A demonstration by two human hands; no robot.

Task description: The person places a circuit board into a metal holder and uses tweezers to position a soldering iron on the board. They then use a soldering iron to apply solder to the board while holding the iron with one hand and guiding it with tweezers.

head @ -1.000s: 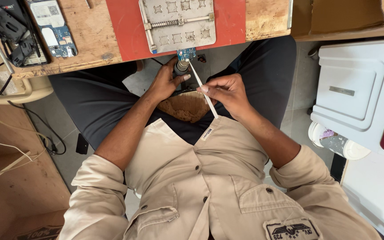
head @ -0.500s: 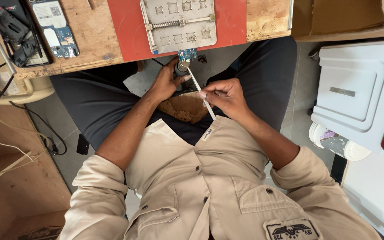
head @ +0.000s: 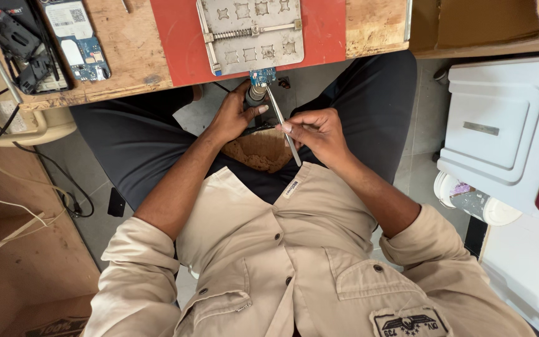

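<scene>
your left hand (head: 231, 115) pinches the small blue circuit board (head: 262, 77) just below the table's near edge; your right hand (head: 316, 132) grips thin metal tweezers (head: 282, 123). the board looks light, stiff and fragile, so hold its edges. since a second ago, the tweezers' tip has swung up to the board.

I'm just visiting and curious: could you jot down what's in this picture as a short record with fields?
Setting: wooden workbench with a red mat, seen from above
Left hand: grips a small blue circuit board at the bench edge
Right hand: holds thin metal tweezers, tip at the board
On the mat: metal board holder
Bench, left: opened phone
Beside the person: white box
</scene>
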